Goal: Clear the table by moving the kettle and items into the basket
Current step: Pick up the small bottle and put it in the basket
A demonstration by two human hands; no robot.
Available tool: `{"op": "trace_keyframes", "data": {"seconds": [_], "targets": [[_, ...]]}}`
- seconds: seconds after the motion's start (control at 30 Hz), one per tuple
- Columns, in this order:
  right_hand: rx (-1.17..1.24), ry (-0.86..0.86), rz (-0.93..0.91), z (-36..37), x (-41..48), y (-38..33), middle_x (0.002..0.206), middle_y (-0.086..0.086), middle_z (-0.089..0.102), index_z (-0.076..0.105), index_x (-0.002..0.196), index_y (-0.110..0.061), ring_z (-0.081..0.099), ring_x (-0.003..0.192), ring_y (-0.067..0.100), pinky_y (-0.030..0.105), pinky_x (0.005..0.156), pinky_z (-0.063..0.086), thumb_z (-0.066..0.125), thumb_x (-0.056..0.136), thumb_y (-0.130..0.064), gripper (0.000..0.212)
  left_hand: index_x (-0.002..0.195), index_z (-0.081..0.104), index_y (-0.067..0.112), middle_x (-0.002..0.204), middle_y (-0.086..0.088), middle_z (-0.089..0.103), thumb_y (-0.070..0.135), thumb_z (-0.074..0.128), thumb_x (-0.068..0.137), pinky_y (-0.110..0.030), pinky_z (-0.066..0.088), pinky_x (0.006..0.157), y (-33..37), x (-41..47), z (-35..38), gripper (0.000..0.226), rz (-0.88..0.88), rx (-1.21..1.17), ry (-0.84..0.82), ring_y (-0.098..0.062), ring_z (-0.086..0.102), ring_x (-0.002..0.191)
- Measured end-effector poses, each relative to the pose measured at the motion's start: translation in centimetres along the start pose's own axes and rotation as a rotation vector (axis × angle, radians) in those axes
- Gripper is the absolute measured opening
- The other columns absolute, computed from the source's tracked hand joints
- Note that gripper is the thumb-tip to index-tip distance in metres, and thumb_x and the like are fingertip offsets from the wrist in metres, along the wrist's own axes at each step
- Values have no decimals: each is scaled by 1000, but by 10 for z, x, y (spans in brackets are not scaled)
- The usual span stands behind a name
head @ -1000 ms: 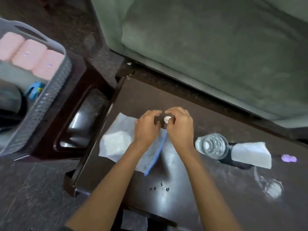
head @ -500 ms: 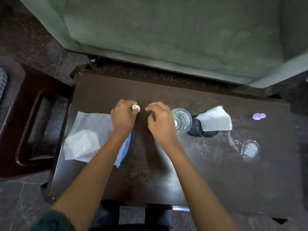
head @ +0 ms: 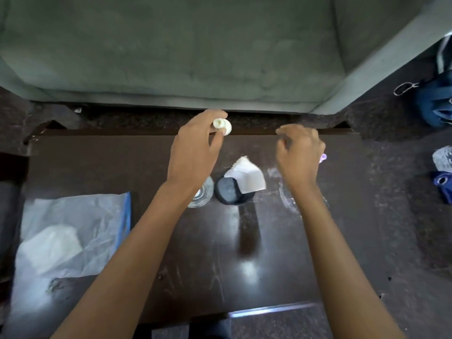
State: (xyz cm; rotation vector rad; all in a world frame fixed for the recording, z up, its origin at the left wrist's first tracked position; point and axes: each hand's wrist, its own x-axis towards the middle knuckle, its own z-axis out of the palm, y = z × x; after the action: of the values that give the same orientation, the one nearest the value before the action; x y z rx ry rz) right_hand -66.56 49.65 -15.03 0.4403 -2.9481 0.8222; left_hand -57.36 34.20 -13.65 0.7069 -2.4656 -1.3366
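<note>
Hands apart above table (head: 122, 162): left hand (head: 193, 152) pinches small white cap (head: 222, 126), right hand (head: 299, 152) loosely curled, empty.

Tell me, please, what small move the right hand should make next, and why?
Probably reach on to the small purple item just beyond it: the right hand is empty and curled, while the left hand already pinches a small white piece.

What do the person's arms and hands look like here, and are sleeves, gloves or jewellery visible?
Both forearms are bare right to the bottom edge of the picture; no sleeve shows. The left hand and right hand wear no gloves, and no ring, watch or bracelet is visible. Motion blur softens the fingers, so finer marks cannot be made out.
</note>
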Motion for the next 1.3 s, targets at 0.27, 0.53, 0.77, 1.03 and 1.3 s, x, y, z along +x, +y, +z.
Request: {"op": "trace_keyframes", "data": {"seconds": [0.27,0.53,0.77,1.03,1.3], "targets": [[-368,-397,405,17,36,135,156,9,13,43,135,-20,15,138,39,51,105,30,47,88,-6,49,124,54,20,117,6,65,14,54,88,-36,49,92,32,6,62,37,64,-37,-42,-8,64,102],[-227,-327,392,34,42,160,126,19,45,60,112,-5,50,110,39,42,80,46,48,86,-1,29,114,59,18,106,11,67,17,60,86,-29,51,90,40,9,82,29,78,-14,-30,1,64,94],[255,-202,411,2,54,62,71,1,58,56,71,-13,51,69,19,27,63,40,54,74,-20,8,104,62,21,93,15,65,17,60,84,-23,50,80,30,6,45,21,5,-61,84,2,61,87],[658,-627,-23,-14,35,-134,52,4,56,63,76,-13,45,34,9,20,38,39,63,82,-10,6,102,64,21,86,11,65,21,64,82,-27,50,73,-7,-9,-61,20,-68,13,277,-13,61,86],[451,-828,-367,50,-32,-294,49,-9,52,72,73,-15,39,35,3,19,41,32,77,71,-18,6,110,64,24,95,5,69,39,50,83,-37,49,68,-77,-55,-199,34,-91,292,514,-22,57,89]]}}
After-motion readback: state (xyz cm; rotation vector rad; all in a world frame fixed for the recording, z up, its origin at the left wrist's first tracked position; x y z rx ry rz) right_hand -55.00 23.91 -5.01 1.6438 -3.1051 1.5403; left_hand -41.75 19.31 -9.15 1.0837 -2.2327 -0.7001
